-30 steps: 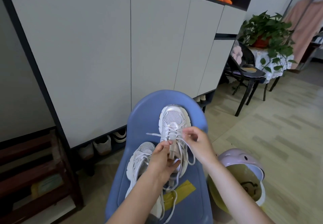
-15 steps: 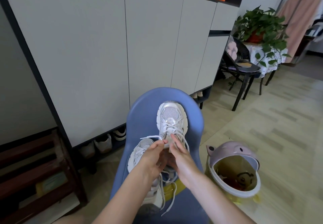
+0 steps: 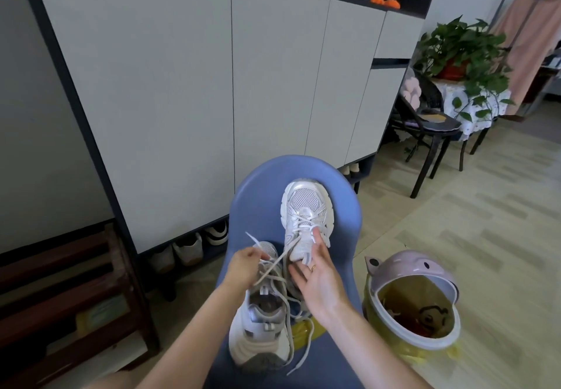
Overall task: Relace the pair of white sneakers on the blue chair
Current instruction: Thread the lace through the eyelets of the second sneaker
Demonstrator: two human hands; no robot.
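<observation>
Two white sneakers lie on the blue chair (image 3: 258,203). The far sneaker (image 3: 306,206) points toward the chair back; the near sneaker (image 3: 261,328) lies left of it, heel toward me, with loose laces trailing over the seat. My left hand (image 3: 243,268) pinches a white lace end (image 3: 253,241) and holds it out to the left, the lace running back to the far sneaker. My right hand (image 3: 317,273) rests with straight fingers on that sneaker's tongue and lacing, holding it down.
A pink-lidded bin (image 3: 416,300) with a yellow liner stands open right of the chair. A white shoe cabinet (image 3: 212,85) rises behind, with shoes under it. A dark wooden rack (image 3: 60,291) is at left. A black chair (image 3: 431,121) and plant table (image 3: 464,54) stand at far right.
My left hand has drawn the lace end out to the left, away from the far sneaker. My right hand has let go of the lace and now lies flat on the sneaker's tongue.
</observation>
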